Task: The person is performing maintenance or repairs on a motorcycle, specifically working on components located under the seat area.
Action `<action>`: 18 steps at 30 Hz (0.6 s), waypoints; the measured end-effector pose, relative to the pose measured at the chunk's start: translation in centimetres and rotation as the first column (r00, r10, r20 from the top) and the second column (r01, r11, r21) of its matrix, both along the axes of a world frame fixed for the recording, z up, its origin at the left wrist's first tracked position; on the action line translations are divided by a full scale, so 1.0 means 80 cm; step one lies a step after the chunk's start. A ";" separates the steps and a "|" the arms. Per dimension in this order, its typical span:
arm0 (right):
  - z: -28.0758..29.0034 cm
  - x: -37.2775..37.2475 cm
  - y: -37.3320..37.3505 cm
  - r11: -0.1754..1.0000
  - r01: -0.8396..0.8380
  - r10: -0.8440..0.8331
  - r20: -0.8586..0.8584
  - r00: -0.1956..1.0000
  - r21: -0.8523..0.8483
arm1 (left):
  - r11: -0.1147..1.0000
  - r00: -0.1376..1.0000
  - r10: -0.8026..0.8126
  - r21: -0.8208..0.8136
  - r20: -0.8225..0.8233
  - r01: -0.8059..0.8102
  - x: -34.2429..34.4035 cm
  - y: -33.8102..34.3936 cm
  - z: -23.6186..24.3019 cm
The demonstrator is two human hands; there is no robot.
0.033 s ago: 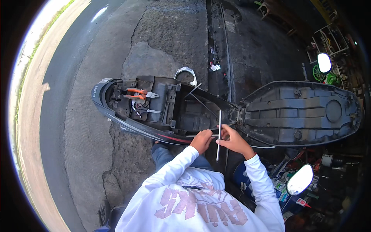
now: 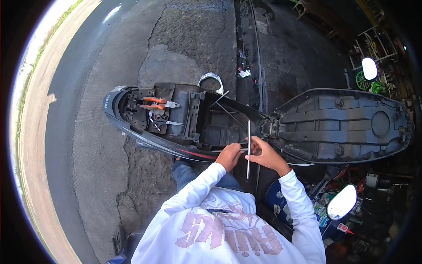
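Both my hands are at the near side of a motorcycle's open under-seat compartment [image 2: 222, 136]. A silver T-handle wrench [image 2: 249, 166] is between them, its crossbar pointing toward and away from me. My left hand [image 2: 229, 157] is closed around its shaft, close to the red-striped side panel. At the crossbar, my right hand [image 2: 268, 157] pinches the wrench between thumb and fingers. A second T-handle wrench [image 2: 229, 115] leans inside the compartment. On the tail section to the left lie orange-handled pliers [image 2: 160, 104] and a slimmer tool with grey jaws [image 2: 173, 123].
The raised seat [image 2: 325, 125] shows its black underside on the right. Beyond the bike, a silver grab rail [image 2: 211, 77] lies on the ground. Two mirrors [image 2: 342, 202] [image 2: 369, 68], a blue drum [image 2: 274, 200] and cluttered shelves [image 2: 373, 44] stand at right.
The motorcycle and my hands sit slightly higher in the picture. My hold on the wrench looks the same.
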State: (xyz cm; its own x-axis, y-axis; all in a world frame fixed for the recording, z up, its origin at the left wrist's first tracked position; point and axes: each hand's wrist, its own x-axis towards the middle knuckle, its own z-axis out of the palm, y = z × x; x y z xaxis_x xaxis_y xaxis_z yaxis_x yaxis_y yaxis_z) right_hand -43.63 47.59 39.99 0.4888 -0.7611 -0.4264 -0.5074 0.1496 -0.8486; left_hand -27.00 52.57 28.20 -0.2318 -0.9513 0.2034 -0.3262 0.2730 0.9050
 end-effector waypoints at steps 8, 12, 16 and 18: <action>0.010 0.013 -0.027 0.507 -0.660 0.490 -0.444 0.750 -0.554 | 0.998 0.997 -0.051 0.024 -0.053 0.052 0.000 0.003 -0.004; 0.023 0.019 -0.024 0.463 -0.587 0.419 -0.420 0.805 -0.664 | 1.000 1.000 0.002 0.005 -0.025 -0.002 -0.002 0.001 -0.003; 0.022 0.011 -0.018 0.928 -0.136 -0.096 -0.576 0.811 -0.346 | 0.999 0.999 0.037 -0.002 -0.038 -0.037 -0.004 0.004 -0.005; 0.020 0.010 -0.024 0.971 -0.169 0.089 -0.404 0.910 -0.167 | 1.000 0.999 0.023 -0.018 -0.039 -0.024 -0.005 0.005 -0.007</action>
State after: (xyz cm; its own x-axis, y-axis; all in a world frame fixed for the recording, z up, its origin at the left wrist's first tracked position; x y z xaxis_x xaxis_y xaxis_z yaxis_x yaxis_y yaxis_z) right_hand -42.84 45.71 41.62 0.4126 -0.7896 -0.4542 -0.8078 -0.0867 -0.5831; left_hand -27.36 52.94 27.65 -0.2009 -0.9525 0.2290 -0.2971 0.2820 0.9123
